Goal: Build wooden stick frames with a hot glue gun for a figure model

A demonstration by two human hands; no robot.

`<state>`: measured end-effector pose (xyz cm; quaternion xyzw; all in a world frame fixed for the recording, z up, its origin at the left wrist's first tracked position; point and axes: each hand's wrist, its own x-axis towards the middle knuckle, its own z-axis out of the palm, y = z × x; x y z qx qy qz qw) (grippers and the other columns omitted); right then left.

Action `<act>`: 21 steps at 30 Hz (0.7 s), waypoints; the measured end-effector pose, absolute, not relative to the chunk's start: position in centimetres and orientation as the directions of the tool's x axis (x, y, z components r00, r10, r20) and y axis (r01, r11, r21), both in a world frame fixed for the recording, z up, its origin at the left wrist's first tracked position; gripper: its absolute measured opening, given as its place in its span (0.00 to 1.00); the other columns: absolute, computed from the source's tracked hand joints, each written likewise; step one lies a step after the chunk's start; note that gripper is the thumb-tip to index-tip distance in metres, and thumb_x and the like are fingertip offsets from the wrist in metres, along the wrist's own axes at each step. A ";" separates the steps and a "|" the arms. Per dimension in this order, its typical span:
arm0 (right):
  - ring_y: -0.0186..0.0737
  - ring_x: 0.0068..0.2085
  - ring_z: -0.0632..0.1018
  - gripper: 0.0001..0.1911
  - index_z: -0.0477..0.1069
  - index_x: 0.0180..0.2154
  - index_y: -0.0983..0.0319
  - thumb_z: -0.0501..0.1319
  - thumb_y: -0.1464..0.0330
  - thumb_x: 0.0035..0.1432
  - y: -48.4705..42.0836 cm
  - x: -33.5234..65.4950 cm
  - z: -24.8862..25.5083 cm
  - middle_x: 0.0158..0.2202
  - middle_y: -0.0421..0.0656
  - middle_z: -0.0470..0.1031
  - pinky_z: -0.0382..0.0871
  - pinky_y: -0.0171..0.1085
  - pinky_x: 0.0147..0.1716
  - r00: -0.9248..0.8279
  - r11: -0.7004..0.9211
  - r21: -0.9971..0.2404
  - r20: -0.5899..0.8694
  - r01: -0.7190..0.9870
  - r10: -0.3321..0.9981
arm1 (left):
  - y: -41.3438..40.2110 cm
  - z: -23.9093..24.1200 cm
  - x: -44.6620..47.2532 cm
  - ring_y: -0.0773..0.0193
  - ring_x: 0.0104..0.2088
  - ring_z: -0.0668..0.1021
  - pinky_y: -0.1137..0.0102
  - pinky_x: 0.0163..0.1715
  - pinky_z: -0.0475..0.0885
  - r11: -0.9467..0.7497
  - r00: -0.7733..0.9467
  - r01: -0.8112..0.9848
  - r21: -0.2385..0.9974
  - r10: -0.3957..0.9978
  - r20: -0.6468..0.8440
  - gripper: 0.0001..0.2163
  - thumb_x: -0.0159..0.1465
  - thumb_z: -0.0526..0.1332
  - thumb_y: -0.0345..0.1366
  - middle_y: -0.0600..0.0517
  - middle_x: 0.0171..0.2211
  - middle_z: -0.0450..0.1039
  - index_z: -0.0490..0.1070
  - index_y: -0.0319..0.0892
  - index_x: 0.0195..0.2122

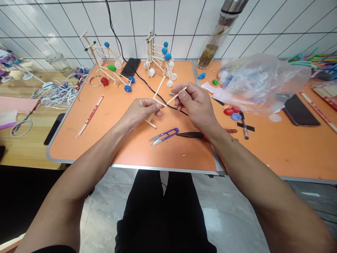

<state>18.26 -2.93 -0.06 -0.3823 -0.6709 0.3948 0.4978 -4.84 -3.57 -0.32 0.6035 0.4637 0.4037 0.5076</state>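
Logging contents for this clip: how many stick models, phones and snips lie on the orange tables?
Stick models: 2
Phones: 2
Snips: 1
Total: 5

Steeply tilted long stick [159,89], short stick [173,98] slanting beside its middle
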 end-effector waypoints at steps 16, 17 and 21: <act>0.41 0.41 0.82 0.29 0.82 0.57 0.49 0.74 0.40 0.64 -1.0 19.1 -2.1 0.40 0.40 0.78 0.83 0.42 0.42 -0.189 0.470 -0.881 0.453 0.054 0.871 | -3.8 -0.4 -4.7 0.56 0.41 0.83 0.62 0.55 0.75 -0.020 0.257 0.085 0.996 0.966 -0.002 0.24 0.55 0.80 0.62 0.48 0.32 0.85 0.86 0.44 0.30; 0.41 0.41 0.82 0.29 0.82 0.58 0.48 0.74 0.40 0.64 -0.9 19.1 -2.2 0.40 0.40 0.78 0.83 0.42 0.43 -0.192 0.475 -0.878 0.457 0.055 0.868 | -3.8 -0.4 -4.7 0.56 0.41 0.82 0.62 0.55 0.75 -0.022 0.260 0.079 0.997 0.966 0.001 0.24 0.55 0.80 0.62 0.48 0.31 0.85 0.86 0.44 0.30; 0.40 0.40 0.82 0.32 0.82 0.57 0.49 0.77 0.39 0.60 -1.1 19.0 -2.0 0.39 0.39 0.79 0.85 0.42 0.44 -0.157 0.464 -0.885 0.455 0.030 0.877 | -3.7 -0.5 -4.7 0.58 0.39 0.82 0.62 0.54 0.74 -0.016 0.274 0.064 0.998 0.962 -0.002 0.23 0.56 0.81 0.61 0.48 0.31 0.85 0.86 0.44 0.30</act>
